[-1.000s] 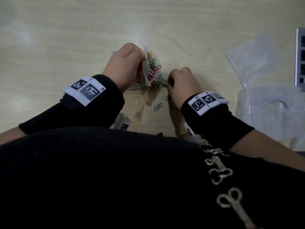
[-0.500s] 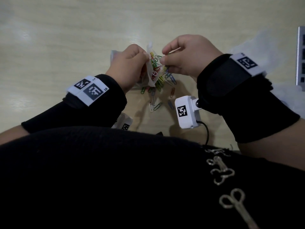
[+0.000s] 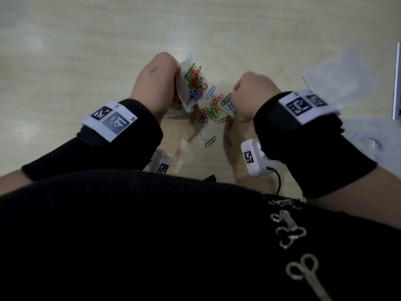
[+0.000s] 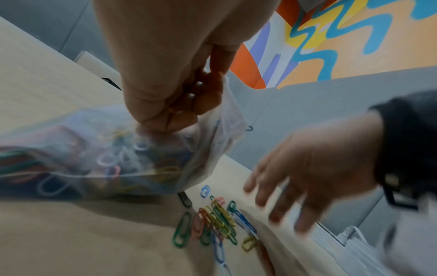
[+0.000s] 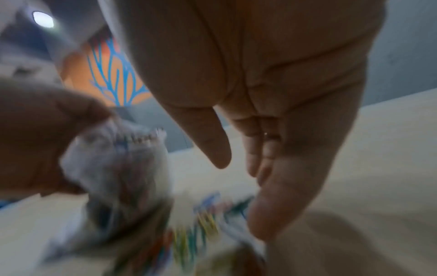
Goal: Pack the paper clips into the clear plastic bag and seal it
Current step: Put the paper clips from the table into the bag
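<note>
Two hands share the job: the left hand [image 3: 155, 83] pinches the clear bag [image 4: 118, 155] by its mouth, already part full, while the right hand [image 4: 314, 168], fingers loosely spread and empty, hovers over the loose paper clips [image 3: 213, 109] lying between both wrists, just below the bag

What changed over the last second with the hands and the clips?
The right hand went up to the bag's mouth half a second ago, apparently dropping clips in, and is now back down over the loose paper clips, fingers spread, holding nothing. The left hand keeps gripping the clear plastic bag.
</note>
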Tool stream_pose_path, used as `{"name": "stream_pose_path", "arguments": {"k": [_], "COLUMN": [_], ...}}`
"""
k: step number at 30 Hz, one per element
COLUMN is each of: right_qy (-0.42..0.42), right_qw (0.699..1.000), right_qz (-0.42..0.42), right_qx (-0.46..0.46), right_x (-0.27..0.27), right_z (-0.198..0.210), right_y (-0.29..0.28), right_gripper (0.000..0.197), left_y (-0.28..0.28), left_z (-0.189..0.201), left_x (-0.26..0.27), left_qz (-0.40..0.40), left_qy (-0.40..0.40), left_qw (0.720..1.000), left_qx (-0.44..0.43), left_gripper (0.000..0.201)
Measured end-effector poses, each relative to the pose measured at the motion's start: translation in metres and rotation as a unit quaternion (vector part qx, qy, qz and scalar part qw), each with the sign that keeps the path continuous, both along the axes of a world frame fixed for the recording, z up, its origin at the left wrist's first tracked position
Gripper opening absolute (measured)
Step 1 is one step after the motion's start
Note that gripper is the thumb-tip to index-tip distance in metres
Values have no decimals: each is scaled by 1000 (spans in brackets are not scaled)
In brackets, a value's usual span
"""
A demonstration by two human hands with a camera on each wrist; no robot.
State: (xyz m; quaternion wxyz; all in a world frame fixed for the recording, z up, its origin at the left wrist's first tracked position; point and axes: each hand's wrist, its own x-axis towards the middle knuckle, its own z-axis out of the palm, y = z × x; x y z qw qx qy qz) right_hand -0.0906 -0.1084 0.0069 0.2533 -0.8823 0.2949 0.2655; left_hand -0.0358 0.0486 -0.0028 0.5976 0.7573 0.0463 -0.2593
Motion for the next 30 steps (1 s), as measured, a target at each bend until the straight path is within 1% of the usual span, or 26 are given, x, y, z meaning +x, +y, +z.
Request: {"name": "stream_pose_path", "arguments": {"k": [1, 2, 3, 4, 5, 6, 8, 10, 12, 14, 17, 20, 23, 26, 28, 29, 30], "right_qy": [48, 70, 65, 39, 12, -9, -37, -52, -68, -87, -114, -99, -85, -90, -108, -132, -158], "right_qw": [998, 996, 996, 998, 999, 997, 988, 978, 969, 961, 955, 967, 982, 992, 994, 989, 979], "right_qz": [14, 15, 0, -9, 4, 44, 127, 186, 221, 244, 257, 220, 151, 80, 13, -35, -84], "right_qx": [-29, -50, -56, -53, -53, -62, -76, -80, -87, -95, -89, -83, -68, -35, 11, 54, 96], "right_x": [-3, -5, -6, -6, -5, -4, -3, -4, -6, -10, -12, -6, 0, 2, 5, 6, 7], "right_z": [-8, -15, -22, -28, -33, -36, -42, -46, -49, -49, -48, -47, -43, -34, -29, -24, -17], "right_y": [2, 7, 13, 19, 26, 34, 45, 50, 50, 44, 32, 19, 7, -7, -13, -14, -14], "right_gripper": [30, 35, 44, 55, 63, 67, 69, 62, 45, 30, 25, 23, 17, 11, 4, 4, 12], "left_y": [1, 1, 1, 1, 1, 1, 2, 2, 3, 4, 3, 1, -3, -6, -7, -7, -7], "left_z": [2, 4, 5, 6, 6, 6, 6, 8, 9, 9, 9, 8, 7, 5, 4, 4, 4], "left_x": [-1, -1, -1, 0, 0, 1, 1, 1, 1, 2, 1, -1, -2, -2, -2, -2, -2], "left_qz": [7, 13, 16, 19, 20, 21, 21, 12, 7, 19, 26, 21, 7, -8, -20, -23, -25], "left_qy": [-3, -9, -18, -28, -34, -35, -38, -47, -50, -34, -16, -6, 1, 2, 3, 4, 4], "left_qw": [1000, 1000, 1000, 999, 999, 998, 998, 998, 998, 999, 999, 1000, 1000, 1000, 1000, 1000, 1000], "left_qx": [-1, 3, 13, 25, 35, 40, 41, 47, 47, 32, 18, -3, -14, -17, -15, -15, -14], "left_gripper": [24, 24, 24, 24, 24, 24, 22, 19, 15, 16, 18, 21, 14, 16, 14, 12, 12]}}
